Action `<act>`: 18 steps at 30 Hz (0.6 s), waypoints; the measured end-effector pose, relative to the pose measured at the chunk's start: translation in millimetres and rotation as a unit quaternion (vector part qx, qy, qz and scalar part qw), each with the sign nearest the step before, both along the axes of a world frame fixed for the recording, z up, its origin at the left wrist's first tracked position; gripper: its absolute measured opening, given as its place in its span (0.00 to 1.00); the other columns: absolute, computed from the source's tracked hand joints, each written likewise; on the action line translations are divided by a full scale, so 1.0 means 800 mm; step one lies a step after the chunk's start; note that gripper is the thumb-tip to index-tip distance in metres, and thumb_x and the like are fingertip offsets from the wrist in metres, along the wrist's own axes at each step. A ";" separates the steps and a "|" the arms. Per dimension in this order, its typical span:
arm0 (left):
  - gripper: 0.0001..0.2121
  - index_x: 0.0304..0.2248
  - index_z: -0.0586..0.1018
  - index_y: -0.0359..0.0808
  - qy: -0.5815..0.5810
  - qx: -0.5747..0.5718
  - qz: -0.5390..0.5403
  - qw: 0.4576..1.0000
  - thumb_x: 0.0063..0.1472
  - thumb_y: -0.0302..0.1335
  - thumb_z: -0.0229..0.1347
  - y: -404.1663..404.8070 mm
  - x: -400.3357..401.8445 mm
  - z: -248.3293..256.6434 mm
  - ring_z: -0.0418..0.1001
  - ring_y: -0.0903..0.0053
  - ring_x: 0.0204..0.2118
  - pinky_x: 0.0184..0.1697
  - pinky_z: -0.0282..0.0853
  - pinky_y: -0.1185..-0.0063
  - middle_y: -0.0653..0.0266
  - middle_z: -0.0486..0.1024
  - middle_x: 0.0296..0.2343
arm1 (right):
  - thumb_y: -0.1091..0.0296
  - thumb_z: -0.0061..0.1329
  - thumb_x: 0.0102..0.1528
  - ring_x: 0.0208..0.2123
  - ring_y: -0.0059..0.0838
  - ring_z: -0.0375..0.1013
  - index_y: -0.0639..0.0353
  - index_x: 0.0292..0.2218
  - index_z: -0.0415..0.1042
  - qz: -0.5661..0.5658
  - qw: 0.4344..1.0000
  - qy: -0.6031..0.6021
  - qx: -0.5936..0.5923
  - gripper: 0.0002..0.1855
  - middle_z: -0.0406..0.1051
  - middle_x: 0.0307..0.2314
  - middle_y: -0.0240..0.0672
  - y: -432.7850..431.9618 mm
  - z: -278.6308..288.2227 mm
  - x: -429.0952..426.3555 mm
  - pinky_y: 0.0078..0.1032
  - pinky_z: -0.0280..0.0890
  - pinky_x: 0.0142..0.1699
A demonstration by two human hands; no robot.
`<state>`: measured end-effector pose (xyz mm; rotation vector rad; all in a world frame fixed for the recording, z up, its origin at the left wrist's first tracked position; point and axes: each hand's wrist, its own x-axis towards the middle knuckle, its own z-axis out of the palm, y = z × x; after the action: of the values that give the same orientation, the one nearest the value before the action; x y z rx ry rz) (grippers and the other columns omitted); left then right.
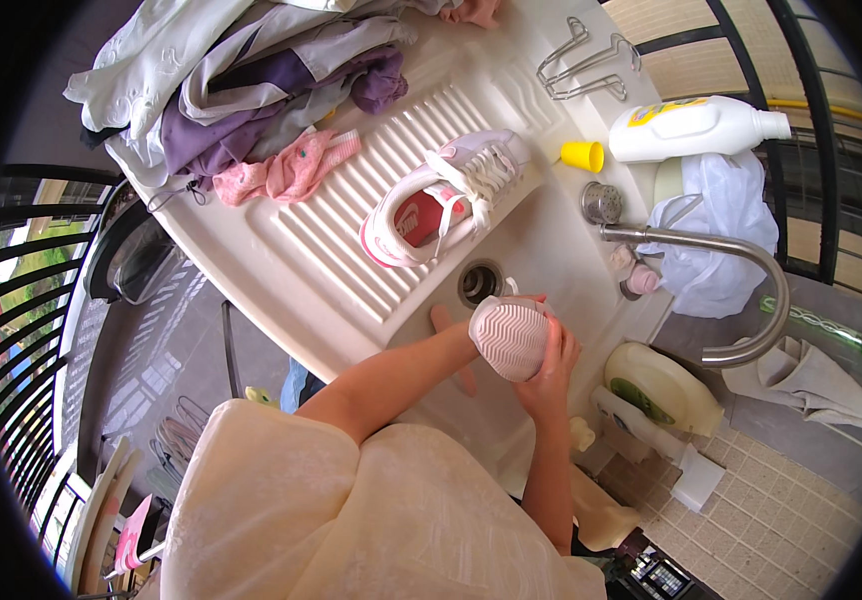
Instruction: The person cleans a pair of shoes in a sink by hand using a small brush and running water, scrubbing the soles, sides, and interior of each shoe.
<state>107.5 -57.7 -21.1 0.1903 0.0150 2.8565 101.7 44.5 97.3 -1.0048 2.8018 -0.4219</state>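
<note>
Above the sink basin (pixel 551 232) I hold a sneaker (pixel 513 337) with its pale pink zigzag-ridged sole turned up towards me. My right hand (pixel 554 364) grips its right side, fingers spread along the edge. From the left, my left hand (pixel 470 345) reaches behind the shoe, which hides most of it. The matching white and pink Nike sneaker (pixel 446 199), with white laces, lies on the ribbed washboard (pixel 333 255), its opening facing up. Beneath my left wrist, a long pinkish object (pixel 442 319) lies in the basin, partly covered. The metal drain (pixel 480 282) is just beyond the held shoe.
Clothes (pixel 251 82) and a pink sock (pixel 288 169) are heaped at the upper left. A curved metal faucet (pixel 746 259) extends over the right side. Around it are a white bottle (pixel 693 127), yellow cup (pixel 582 156), plastic bag (pixel 731 240), wire rack (pixel 584 67) and detergent jug (pixel 663 386).
</note>
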 end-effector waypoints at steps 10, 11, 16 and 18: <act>0.30 0.52 0.56 0.37 0.061 0.063 -0.069 0.994 0.54 0.39 0.52 0.009 0.001 -0.057 0.63 0.74 0.49 0.52 0.59 0.75 0.58 0.64 0.45 | 0.67 0.55 0.37 0.46 0.45 0.54 0.57 0.51 0.57 0.040 0.995 0.055 0.077 0.38 0.58 0.43 0.40 -0.038 0.025 0.018 0.40 0.48 0.51; 0.35 0.51 0.58 0.37 0.004 0.071 -0.074 0.995 0.46 0.43 0.56 0.017 -0.001 -0.064 0.64 0.74 0.48 0.53 0.56 0.75 0.60 0.66 0.44 | 0.64 0.56 0.38 0.48 0.44 0.54 0.58 0.51 0.57 0.046 0.996 -0.071 0.028 0.38 0.58 0.44 0.40 -0.031 0.034 0.003 0.39 0.49 0.52; 0.29 0.40 0.71 0.29 -0.341 -0.152 -0.024 0.927 0.45 0.45 0.58 0.028 -0.032 -0.025 0.72 0.71 0.33 0.41 0.67 0.75 0.59 0.74 0.33 | 0.49 0.52 0.47 0.40 0.38 0.68 0.65 0.50 0.57 -0.159 0.901 -0.336 -0.225 0.37 0.65 0.39 0.46 -0.054 0.033 -0.107 0.29 0.64 0.45; 0.18 0.33 0.73 0.24 -0.404 -0.369 -0.028 0.837 0.52 0.36 0.52 0.030 -0.033 -0.039 0.73 0.70 0.26 0.27 0.69 0.75 0.56 0.74 0.26 | 0.42 0.47 0.49 0.35 0.36 0.70 0.67 0.47 0.59 -0.235 0.847 -0.434 -0.200 0.37 0.67 0.35 0.47 -0.123 0.027 -0.127 0.30 0.68 0.39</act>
<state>80.8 -33.9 -52.6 -1.1217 0.8826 2.4077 0.3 -53.6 119.1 -0.0433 2.0816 -1.1972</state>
